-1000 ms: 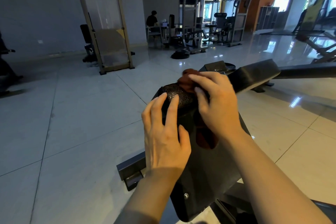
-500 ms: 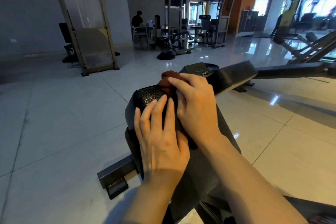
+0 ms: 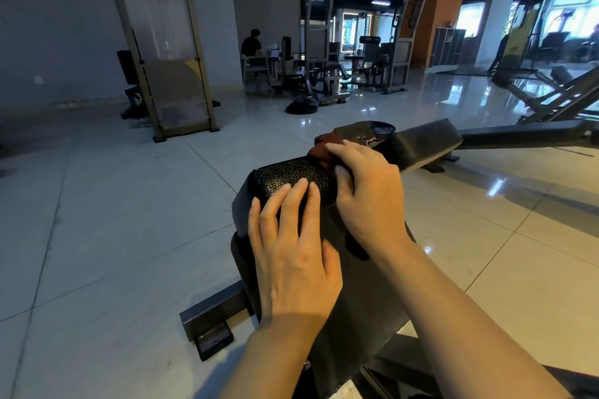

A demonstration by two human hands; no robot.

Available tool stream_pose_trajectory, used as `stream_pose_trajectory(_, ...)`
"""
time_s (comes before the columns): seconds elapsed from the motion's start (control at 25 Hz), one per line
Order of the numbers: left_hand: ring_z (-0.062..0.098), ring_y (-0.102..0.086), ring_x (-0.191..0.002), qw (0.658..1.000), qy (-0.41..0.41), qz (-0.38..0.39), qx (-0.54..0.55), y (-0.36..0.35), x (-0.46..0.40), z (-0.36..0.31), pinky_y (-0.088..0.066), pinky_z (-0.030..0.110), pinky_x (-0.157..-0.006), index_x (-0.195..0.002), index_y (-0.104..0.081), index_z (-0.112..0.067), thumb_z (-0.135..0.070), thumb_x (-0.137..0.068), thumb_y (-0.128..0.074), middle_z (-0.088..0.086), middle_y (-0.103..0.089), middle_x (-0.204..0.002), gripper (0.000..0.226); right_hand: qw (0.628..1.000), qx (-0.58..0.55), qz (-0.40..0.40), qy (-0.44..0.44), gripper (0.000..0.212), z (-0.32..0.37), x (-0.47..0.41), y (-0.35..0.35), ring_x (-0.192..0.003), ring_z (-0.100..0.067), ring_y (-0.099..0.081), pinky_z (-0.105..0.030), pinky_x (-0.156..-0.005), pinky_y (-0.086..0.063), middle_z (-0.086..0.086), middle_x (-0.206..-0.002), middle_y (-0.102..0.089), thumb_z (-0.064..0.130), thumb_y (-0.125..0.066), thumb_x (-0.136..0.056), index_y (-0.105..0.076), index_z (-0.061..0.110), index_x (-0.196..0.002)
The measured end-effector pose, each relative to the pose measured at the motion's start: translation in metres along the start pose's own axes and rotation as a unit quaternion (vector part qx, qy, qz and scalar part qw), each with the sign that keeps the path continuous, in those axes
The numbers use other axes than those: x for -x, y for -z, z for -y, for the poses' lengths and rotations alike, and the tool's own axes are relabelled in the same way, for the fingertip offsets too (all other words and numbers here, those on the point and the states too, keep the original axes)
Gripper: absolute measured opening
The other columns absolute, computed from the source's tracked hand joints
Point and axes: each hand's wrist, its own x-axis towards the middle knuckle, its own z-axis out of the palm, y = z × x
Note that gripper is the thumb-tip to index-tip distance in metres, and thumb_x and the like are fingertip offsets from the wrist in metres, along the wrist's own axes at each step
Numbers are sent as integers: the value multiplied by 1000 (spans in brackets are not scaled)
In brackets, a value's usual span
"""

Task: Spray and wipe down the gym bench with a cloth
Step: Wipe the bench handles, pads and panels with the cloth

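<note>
Head view, looking down past both forearms onto the black padded gym bench (image 3: pixel 291 176) on a glossy tiled floor (image 3: pixel 97 236). Wiping step in hand — right hand (image 3: pixel 369 201) laid over a dark red cloth (image 3: pixel 324 151), fingers curled down onto it and pressing it against the bench's pebbled top edge; only a corner of cloth showing past the fingertips. Left hand (image 3: pixel 291 253) released, fingers straight and flat on the pad just beside the right, bracing. Spraying judged already done, though no wet sheen clearly visible. Next move likely calling for steady downward pressure while dragging the cloth along the pad, left hand steadying the counter. No spray bottle or other container in sight — nothing to report of contents. Weight machines (image 3: pixel 324 68) and a seated person (image 3: pixel 252 45) well apart in the background.
</note>
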Motion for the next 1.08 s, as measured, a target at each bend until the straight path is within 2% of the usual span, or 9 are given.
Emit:
stream_pose_trajectory(0.08, 26, -29, -137, 1000, -7, 11, -1, 4, 3, 3, -15, 48, -117, -141, -42, -11, -13, -69, -76, 8, -42, -144, 80, 1000, 11, 16, -17, 36, -5, -5, 6, -121, -19, -53, -38, -102, -43, -2, -126, -62, 11, -55, -93, -61, 16, -128)
stream_pose_trajectory(0.24, 26, -27, -137, 1000, 5, 20, -1, 20, 10, 11, -31, 57, -109, -143, -37, -12, -11, -67, -78, 8, -38, -145, 86, 996, 3, 20, -87, 39, -5, -6, 12, -120, -17, -53, -33, -102, -41, 0, -128, -61, 10, -54, -93, -58, 18, -131)
stream_pose_trajectory(0.36, 26, -25, -136, 999, 32, 25, 9, 32, 12, 20, -39, 59, -103, -143, -37, -11, -9, -68, -77, 7, -33, -145, 85, 998, 0, 44, -51, 40, 18, 4, 9, -124, -18, -48, -33, -107, -36, -1, -130, -59, 10, -58, -91, -58, 18, -130)
stream_pose_trajectory(0.48, 27, -25, -136, 998, 46, 32, 19, 35, 14, 22, -35, 52, -107, -143, -38, -10, -7, -68, -76, 7, -35, -145, 84, 998, -24, 66, 3, 41, 47, 22, 6, -126, -16, -43, -22, -104, -25, -2, -131, -56, 13, -59, -91, -57, 17, -132)
stream_pose_trajectory(0.6, 28, -28, -135, 997, 60, 19, 34, 32, 14, 14, -30, 45, -107, -141, -41, -7, -4, -67, -78, 11, -40, -144, 82, 994, -52, 85, 36, 41, 60, 35, 9, -125, -19, -42, -23, -104, -30, -5, -131, -56, 9, -58, -92, -56, 14, -132)
stream_pose_trajectory(0.68, 28, -28, -135, 997, 58, 4, 41, 27, 12, 6, -31, 48, -108, -139, -43, -6, -5, -68, -78, 12, -41, -143, 79, 993, -46, 96, 45, 41, 52, 34, 16, -123, -19, -44, -26, -103, -35, -4, -130, -57, 8, -56, -92, -56, 15, -132)
stream_pose_trajectory(0.76, 26, -26, -138, 999, 31, -2, 39, 21, 9, -4, -30, 53, -111, -139, -43, -8, -7, -70, -75, 11, -41, -143, 76, 996, -34, 77, 13, 40, 32, 28, 24, -117, -16, -48, -23, -98, -35, -1, -124, -60, 7, -55, -91, -57, 17, -130)
stream_pose_trajectory(0.96, 26, -27, -140, 1000, 6, -4, 22, 0, 3, -21, -11, 47, -118, -139, -43, -11, -13, -75, -69, 9, -40, -144, 70, 978, -57, -39, -197, 40, -22, 9, 43, -113, -14, -56, -26, -98, -42, 2, -119, -65, 7, -54, -92, -59, 20, -129)
stream_pose_trajectory(1.08, 27, -28, -139, 1000, -8, -17, -4, -8, 0, -23, -8, 48, -119, -137, -47, -10, -19, -76, -61, 9, -41, -144, 63, 973, -46, -78, -210, 39, -27, 1, 42, -112, -16, -56, -22, -94, -39, 0, -118, -65, 9, -58, -91, -60, 19, -129)
